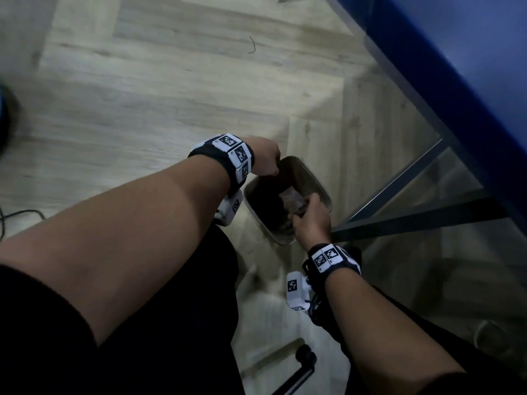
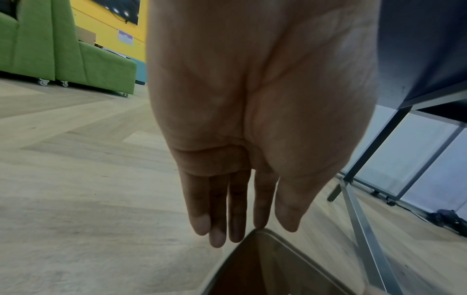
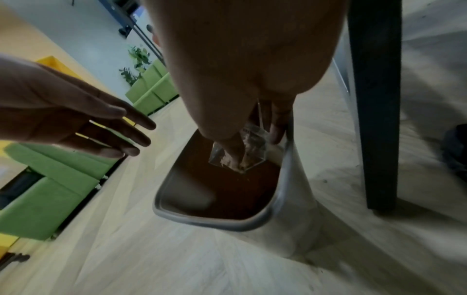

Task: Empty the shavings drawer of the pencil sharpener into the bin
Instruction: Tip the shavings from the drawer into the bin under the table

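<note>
Forearms reach down from the head camera toward the bin [image 1: 319,185] on the floor. Right hand [image 1: 310,220] pinches the clear shavings drawer [image 3: 238,154] over the bin's mouth, long axis tilted steeply, one corner pointing down. Shavings cling inside, so emptying looks underway, not finished. Left hand [image 2: 252,159], fingers straight, hovers at the rim.

floor: pale wood planks [image 1: 159,89] across most of the head view
table: blue top [image 1: 470,67], upper right, dark metal legs [image 1: 413,218] below
sofas: green, on castors [image 2: 96,65], upper left of left wrist view
wall: yellow [image 2: 106,22] behind sofas
plants: leafy [image 3: 135,61], upper middle of right wrist view
cable: black [image 1: 17,216], left edge
</note>
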